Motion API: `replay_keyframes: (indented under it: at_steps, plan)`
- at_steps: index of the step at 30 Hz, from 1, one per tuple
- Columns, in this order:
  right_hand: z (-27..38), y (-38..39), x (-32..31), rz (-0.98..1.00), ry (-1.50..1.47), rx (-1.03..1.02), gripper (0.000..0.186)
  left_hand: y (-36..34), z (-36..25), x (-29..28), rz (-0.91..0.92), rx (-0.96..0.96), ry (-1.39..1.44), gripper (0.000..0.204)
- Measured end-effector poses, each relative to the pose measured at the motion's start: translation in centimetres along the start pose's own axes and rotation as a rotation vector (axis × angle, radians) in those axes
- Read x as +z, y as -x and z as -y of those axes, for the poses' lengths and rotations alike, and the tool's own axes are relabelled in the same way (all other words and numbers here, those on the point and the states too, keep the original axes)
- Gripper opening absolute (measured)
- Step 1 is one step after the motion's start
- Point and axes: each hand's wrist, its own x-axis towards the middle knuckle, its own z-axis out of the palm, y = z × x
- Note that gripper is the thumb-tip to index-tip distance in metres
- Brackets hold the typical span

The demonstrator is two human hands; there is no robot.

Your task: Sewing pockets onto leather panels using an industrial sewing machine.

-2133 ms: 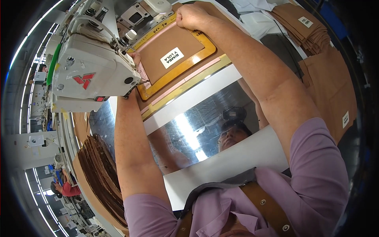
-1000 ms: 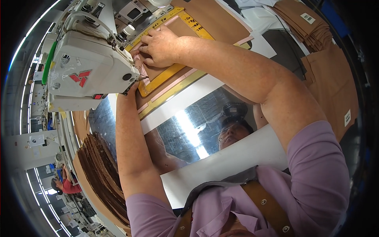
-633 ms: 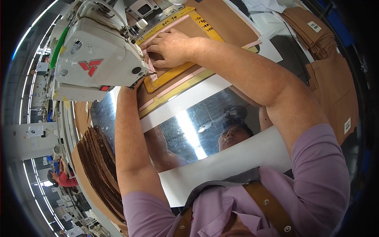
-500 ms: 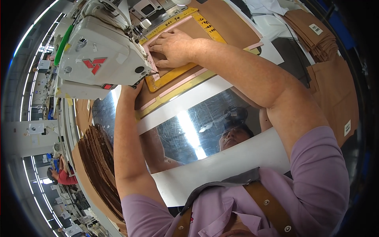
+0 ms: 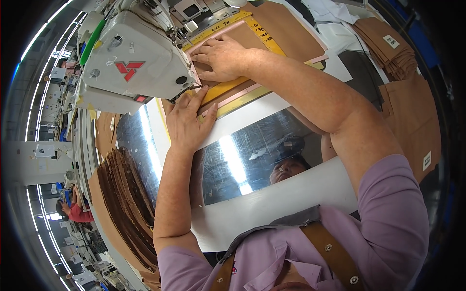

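Note:
A white sewing machine head [image 5: 128,68] fills the upper left, with its needle area just left of a yellow template frame [image 5: 269,40] marked in black. Inside this frame lies a brown panel [image 5: 242,40] with pale pink strips along its edges. My right hand [image 5: 222,59] rests flat on the panel beside the needle area, fingers apart and pointing left. Below it, my left hand [image 5: 191,116] has its fingers spread over the near side of the frame, close under the machine head. Brown material with another pink strip extends beneath the frame.
A metal plate [image 5: 247,150] lies in front of me on white board. Stacked dark brown pieces [image 5: 124,194] stand at the left, folded brown pieces [image 5: 383,58] and larger brown sheets [image 5: 410,121] at the right, white material [image 5: 325,14] behind. A co-worker [image 5: 77,211] sits far left.
My right hand has moved left from the frame's far corner onto the panel. My left hand has come out from behind the machine head onto the frame's near side.

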Motion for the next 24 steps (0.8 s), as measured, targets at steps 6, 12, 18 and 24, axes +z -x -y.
replay_keyframes:
  at_steps: [6,12,18,24]
  plan:
    - [-0.8,-0.3,-0.8,0.076,-0.071,-0.022,0.081,-0.3,0.2,0.4,0.013,0.024,-0.053,0.042]
    - [-1.3,-0.1,-1.3,0.145,-0.104,-0.055,0.091,-0.4,-0.1,0.4,0.025,0.028,-0.100,0.041]
    - [-1.2,-0.1,-1.0,0.129,-0.089,-0.062,0.092,-0.1,-0.7,0.1,0.021,0.030,-0.070,0.043]
    - [-1.0,-0.1,-1.1,0.137,-0.083,-0.042,0.090,-0.3,-1.6,0.2,0.124,-0.055,-0.019,0.052]
